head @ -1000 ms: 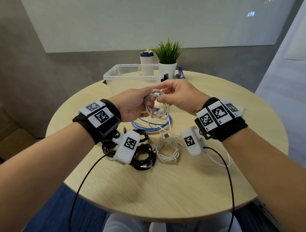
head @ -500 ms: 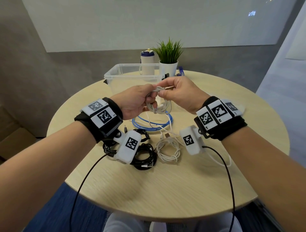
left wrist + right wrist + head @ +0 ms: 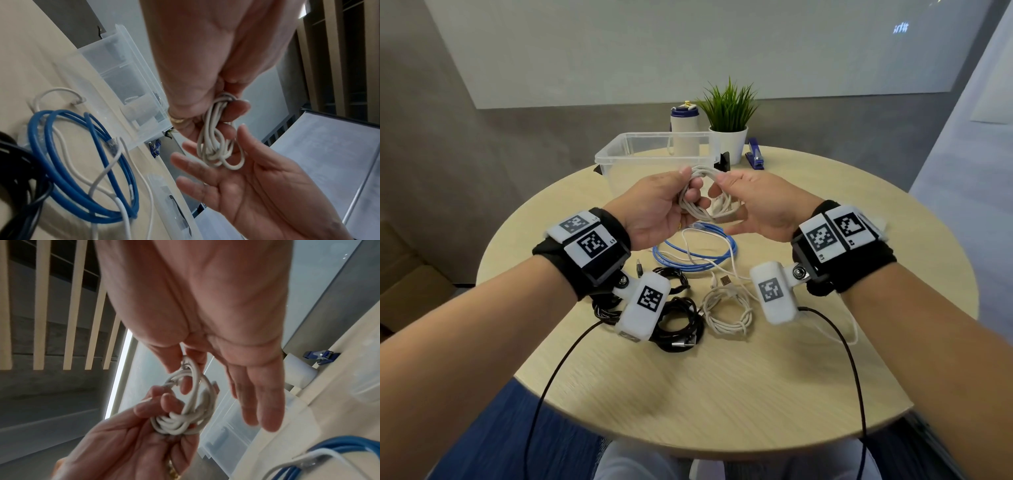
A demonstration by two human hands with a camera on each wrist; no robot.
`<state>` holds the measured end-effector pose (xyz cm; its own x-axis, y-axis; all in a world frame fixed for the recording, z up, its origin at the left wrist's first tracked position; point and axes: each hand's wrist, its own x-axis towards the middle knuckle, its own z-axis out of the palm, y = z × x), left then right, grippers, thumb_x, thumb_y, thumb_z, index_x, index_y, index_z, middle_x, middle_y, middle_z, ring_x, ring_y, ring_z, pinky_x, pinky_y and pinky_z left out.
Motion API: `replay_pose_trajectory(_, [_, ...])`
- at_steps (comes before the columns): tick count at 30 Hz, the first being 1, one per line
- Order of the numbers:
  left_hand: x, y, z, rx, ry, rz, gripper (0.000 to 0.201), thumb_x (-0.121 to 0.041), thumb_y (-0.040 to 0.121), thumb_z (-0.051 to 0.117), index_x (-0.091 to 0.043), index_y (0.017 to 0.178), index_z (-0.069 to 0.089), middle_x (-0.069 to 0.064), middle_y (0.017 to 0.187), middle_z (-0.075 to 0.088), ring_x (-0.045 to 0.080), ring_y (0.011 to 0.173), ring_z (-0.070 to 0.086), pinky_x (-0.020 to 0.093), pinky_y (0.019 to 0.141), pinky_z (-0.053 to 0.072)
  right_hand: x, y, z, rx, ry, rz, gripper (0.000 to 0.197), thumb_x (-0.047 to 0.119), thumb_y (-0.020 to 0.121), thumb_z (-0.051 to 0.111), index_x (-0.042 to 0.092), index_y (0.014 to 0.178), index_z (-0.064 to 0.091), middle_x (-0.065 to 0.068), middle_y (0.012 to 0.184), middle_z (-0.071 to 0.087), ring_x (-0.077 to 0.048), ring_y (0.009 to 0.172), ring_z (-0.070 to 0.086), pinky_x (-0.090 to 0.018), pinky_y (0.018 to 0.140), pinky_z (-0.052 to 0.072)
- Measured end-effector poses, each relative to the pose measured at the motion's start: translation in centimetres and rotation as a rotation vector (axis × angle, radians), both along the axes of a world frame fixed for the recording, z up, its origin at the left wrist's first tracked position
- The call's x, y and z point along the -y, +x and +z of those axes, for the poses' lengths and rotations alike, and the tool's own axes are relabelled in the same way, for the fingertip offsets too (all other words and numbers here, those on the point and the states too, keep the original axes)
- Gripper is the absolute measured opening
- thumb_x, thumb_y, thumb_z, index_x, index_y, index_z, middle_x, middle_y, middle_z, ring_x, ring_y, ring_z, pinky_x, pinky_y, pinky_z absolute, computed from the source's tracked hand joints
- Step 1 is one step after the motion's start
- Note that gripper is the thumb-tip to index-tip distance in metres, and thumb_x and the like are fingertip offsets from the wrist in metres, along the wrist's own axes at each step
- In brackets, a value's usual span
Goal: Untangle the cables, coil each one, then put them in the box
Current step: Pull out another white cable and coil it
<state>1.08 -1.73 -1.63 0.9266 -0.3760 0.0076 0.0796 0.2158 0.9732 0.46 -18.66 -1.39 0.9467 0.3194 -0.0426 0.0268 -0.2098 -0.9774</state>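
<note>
Holding a coiled white cable (image 3: 703, 197) up over the round table (image 3: 722, 377), the person has both hands raised just in front of the clear box (image 3: 619, 156); the left hand (image 3: 654, 212) has its grip clenched round one side of the coil, thumb on top and fingers curled through the loops, as the left wrist view shows (image 3: 216, 142); the right hand (image 3: 760, 205) pinches the top of the same coil between thumb and forefinger, its other fingers (image 3: 259, 402) held out straight and loose beneath. The box stands at the far side of the table, open on top; no cable can be made out in it.

On the table below the hands lies a blue cable (image 3: 695, 257) in loose rings, with a thin white lead (image 3: 732, 270) trailing across it and off to the right; nearer, a second white cable (image 3: 727, 313) lies coiled; to its left a bundle of black cables (image 3: 678, 322) sits partly hidden under the left wrist camera.

Beyond the box stand a white bottle with a dark blue cap (image 3: 684, 132) and a small green plant in a white pot (image 3: 729, 126); a blue stapler (image 3: 755, 157) lies just right of the pot.
</note>
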Motion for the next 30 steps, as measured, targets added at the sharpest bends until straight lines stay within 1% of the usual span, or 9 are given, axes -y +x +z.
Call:
replay_pose_trajectory(3, [-0.1, 0.1, 0.1, 0.002, -0.031, -0.011, 0.034, -0.023, 0.103, 0.031, -0.007, 0.092, 0.058, -0.003, 0.059, 0.051, 0.012, 0.067, 0.058, 0.025, 0.069, 0.053, 0.0, -0.2, -0.2, -0.047, 0.006, 0.039, 0.022, 0.022, 0.102, 0.041, 0.011, 0.118, 0.052, -0.009, 0.105, 0.062, -0.029, 0.081, 0.068, -0.038, 0.080, 0.052])
replay_pose_trajectory(6, [0.0, 0.0, 0.3, -0.033, 0.014, -0.053, 0.032, -0.020, 0.103, 0.031, -0.005, 0.101, 0.059, -0.003, 0.063, 0.055, 0.012, 0.072, 0.059, 0.029, 0.078, 0.050, -0.3, 0.0, -0.5, 0.038, -0.068, -0.021, 0.030, 0.005, 0.100, 0.035, 0.004, 0.126, 0.048, -0.012, 0.101, 0.059, -0.019, 0.065, 0.059, -0.036, 0.072, 0.049])
replay_pose_trajectory(9, [-0.1, 0.1, 0.7, -0.132, 0.061, -0.093, 0.047, -0.039, 0.102, 0.024, -0.009, 0.097, 0.060, -0.004, 0.062, 0.058, 0.012, 0.074, 0.060, 0.027, 0.075, 0.051, -0.6, -0.1, -0.5, 0.108, -0.186, -0.027, 0.032, -0.004, 0.093, 0.030, 0.003, 0.116, 0.051, -0.012, 0.093, 0.055, -0.015, 0.058, 0.050, -0.029, 0.057, 0.042])
replay_pose_trajectory(11, [-0.2, 0.3, 0.8, -0.205, 0.098, -0.069, 0.058, -0.050, 0.100, 0.019, -0.009, 0.090, 0.060, -0.004, 0.058, 0.056, 0.012, 0.067, 0.060, 0.027, 0.071, 0.053, -0.8, -0.2, -0.6, 0.131, -0.246, -0.001, 0.028, -0.005, 0.092, 0.029, 0.009, 0.099, 0.052, -0.013, 0.087, 0.053, -0.015, 0.058, 0.048, -0.027, 0.053, 0.037])
replay_pose_trajectory(13, [-0.3, 0.4, 0.7, -0.234, 0.161, -0.018, 0.054, -0.044, 0.101, 0.026, -0.010, 0.079, 0.062, -0.002, 0.056, 0.057, 0.012, 0.058, 0.059, 0.025, 0.064, 0.053, -0.9, -0.4, -0.6, 0.132, -0.253, 0.018, 0.028, -0.004, 0.092, 0.029, 0.014, 0.088, 0.050, -0.010, 0.079, 0.050, -0.016, 0.058, 0.046, -0.027, 0.053, 0.038])
replay_pose_trajectory(15, [-0.6, 0.4, 0.4, -0.224, 0.190, 0.001, 0.047, -0.031, 0.101, 0.037, -0.012, 0.068, 0.065, -0.001, 0.057, 0.061, 0.011, 0.054, 0.061, 0.027, 0.064, 0.051, -1.0, -0.5, -0.6, 0.136, -0.238, 0.025, 0.027, -0.003, 0.093, 0.030, 0.014, 0.089, 0.050, -0.009, 0.076, 0.048, -0.016, 0.058, 0.048, -0.027, 0.053, 0.041])
replay_pose_trajectory(20, [-1.2, 0.2, 0.7, -0.212, 0.137, -0.057, 0.033, -0.037, 0.096, 0.043, -0.012, 0.089, 0.063, 0.004, 0.075, 0.067, 0.014, 0.068, 0.063, 0.025, 0.062, 0.054, -0.8, 0.0, -0.5, 0.195, -0.252, -0.019, 0.027, -0.002, 0.092, 0.030, 0.016, 0.089, 0.051, -0.009, 0.081, 0.049, -0.014, 0.058, 0.048, -0.022, 0.050, 0.040])
replay_pose_trajectory(25, [-1.1, 0.0, 0.9, -0.255, 0.158, -0.036, 0.029, -0.027, 0.098, 0.040, -0.013, 0.080, 0.059, -0.004, 0.065, 0.064, 0.009, 0.059, 0.062, 0.022, 0.057, 0.050, -1.0, -0.2, -0.4, 0.206, -0.336, 0.063, 0.030, -0.005, 0.087, 0.027, 0.017, 0.080, 0.047, -0.014, 0.081, 0.045, -0.017, 0.059, 0.042, -0.026, 0.051, 0.036])
replay_pose_trajectory(30, [-0.5, -0.1, 0.5, -0.285, 0.177, 0.110, 0.029, -0.018, 0.101, 0.036, -0.009, 0.083, 0.057, -0.002, 0.055, 0.058, 0.008, 0.046, 0.060, 0.020, 0.050, 0.052, -1.3, -0.7, -0.6, 0.179, -0.371, 0.131, 0.030, -0.005, 0.088, 0.025, 0.016, 0.077, 0.042, -0.011, 0.075, 0.038, -0.017, 0.056, 0.034, -0.028, 0.049, 0.030])
